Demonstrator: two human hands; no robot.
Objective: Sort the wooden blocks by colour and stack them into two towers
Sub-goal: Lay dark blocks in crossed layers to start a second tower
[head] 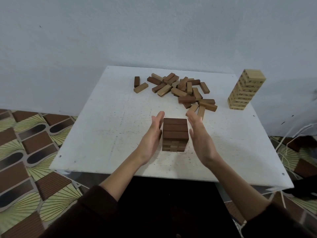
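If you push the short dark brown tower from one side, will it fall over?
Probably not: the dark tower is short and squat, so it would likely slide on the flat table. Its blocks are only stacked in crossed layers, so a shove might shift the top ones.

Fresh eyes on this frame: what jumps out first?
The dark-brown tower stands front and middle on the white table. The left hand and right hand flank it with straight fingers. Behind it lies a loose pile of mixed dark and light blocks, and a taller light tower stands at the far right corner.
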